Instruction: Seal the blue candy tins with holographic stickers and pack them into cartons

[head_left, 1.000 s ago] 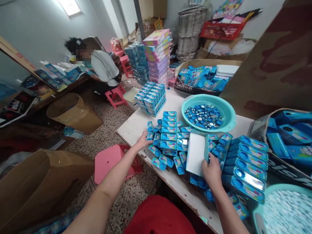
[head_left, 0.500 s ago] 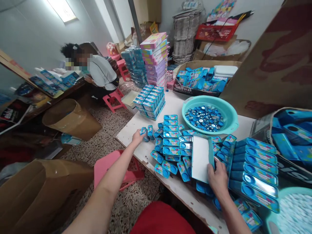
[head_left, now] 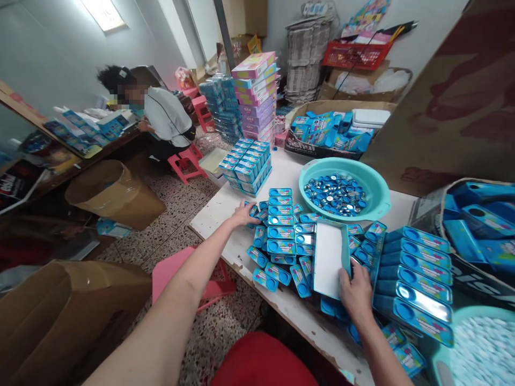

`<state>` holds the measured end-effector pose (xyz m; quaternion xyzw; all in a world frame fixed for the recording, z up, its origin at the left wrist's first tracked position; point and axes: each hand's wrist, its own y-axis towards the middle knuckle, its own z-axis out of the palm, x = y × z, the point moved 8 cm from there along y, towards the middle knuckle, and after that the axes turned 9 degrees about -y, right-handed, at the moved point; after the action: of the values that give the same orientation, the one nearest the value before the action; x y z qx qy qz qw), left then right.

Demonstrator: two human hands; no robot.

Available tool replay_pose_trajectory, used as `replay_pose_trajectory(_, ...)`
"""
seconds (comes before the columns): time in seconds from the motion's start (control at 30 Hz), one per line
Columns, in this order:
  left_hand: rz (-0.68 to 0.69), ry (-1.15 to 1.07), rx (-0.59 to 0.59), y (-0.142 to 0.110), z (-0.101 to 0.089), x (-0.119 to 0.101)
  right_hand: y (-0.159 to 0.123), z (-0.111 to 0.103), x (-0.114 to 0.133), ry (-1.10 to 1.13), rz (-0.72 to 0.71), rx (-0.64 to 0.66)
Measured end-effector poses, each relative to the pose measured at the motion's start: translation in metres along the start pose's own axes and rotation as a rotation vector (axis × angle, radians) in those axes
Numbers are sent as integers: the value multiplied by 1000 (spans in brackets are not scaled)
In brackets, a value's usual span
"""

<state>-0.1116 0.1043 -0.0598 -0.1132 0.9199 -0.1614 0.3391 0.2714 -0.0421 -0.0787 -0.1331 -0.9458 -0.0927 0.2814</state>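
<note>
Head view: a shallow white-lined tray (head_left: 329,257) is gripped at its right wall by the right hand (head_left: 356,289), with the thumb inside and the fingers outside. The tray is held among blue tins, between a column of tins (head_left: 280,233) on its left and a leaning row of tins (head_left: 422,289) on its right. At the left edge of the pile, small tins (head_left: 252,210) are touched by the curled fingers of the left hand (head_left: 241,215); whether one is gripped cannot be told, as the fingertips are partly hidden. Beyond the tray, a turquoise basin (head_left: 376,203) of round metallic and blue pieces (head_left: 336,194) is set on the white worktop (head_left: 215,214). Near the far left edge, a block of tins (head_left: 246,166) is stacked. A pink stool (head_left: 187,163) is occupied by a person in a white top (head_left: 167,115).
</note>
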Motion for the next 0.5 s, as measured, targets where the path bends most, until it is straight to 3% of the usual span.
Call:
replay_pose_trajectory(0.23, -44, 197, 11, 1, 2, -3, -2, -10, 11, 2, 16, -13)
replay_pose_trajectory(0.37, -62, 331, -87, -3, 9, -7, -10, -31, 37, -71, -87, -119)
replay_pose_trajectory(0.5, -29, 400, -56, -14, 5, 1, -29, -46, 61, -150, -192, -220)
